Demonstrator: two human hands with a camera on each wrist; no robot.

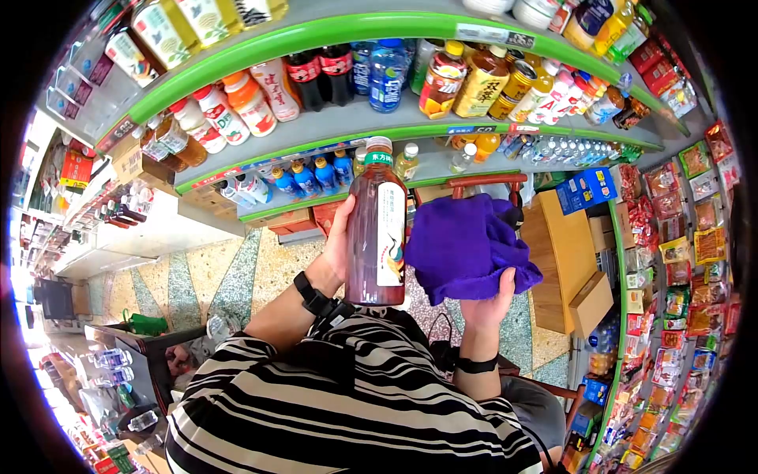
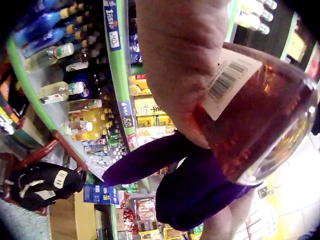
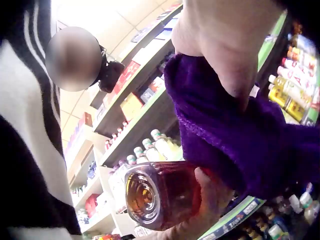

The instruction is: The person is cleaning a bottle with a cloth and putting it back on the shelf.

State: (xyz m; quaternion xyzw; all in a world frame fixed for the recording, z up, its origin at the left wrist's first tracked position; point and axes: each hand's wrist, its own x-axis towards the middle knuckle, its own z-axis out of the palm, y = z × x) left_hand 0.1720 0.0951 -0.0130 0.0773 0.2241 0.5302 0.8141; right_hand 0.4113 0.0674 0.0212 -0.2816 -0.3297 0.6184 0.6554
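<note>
In the head view my left hand (image 1: 338, 241) grips a large bottle of reddish-brown tea (image 1: 365, 229) with a white picture label and a green neck band. The bottle stands upright in front of my chest, its cap towards the shelves. Beside it, my right hand (image 1: 487, 306) holds a bunched purple cloth (image 1: 466, 245), thumb over the cloth and the other fingers hidden beneath it. The left wrist view shows a barcode label (image 2: 231, 75) on the bottle's side. From the right wrist, the cloth (image 3: 225, 135) overlaps the upper part of the bottle, whose base faces that camera.
Green-edged shelves (image 1: 332, 142) full of drink bottles run across the front. A reddish wooden chair (image 1: 489, 182) stands before them, with cardboard boxes (image 1: 557, 261) to its right. Snack packets (image 1: 679, 292) hang along the right side. A dark cart or bin (image 1: 150, 363) stands at the left.
</note>
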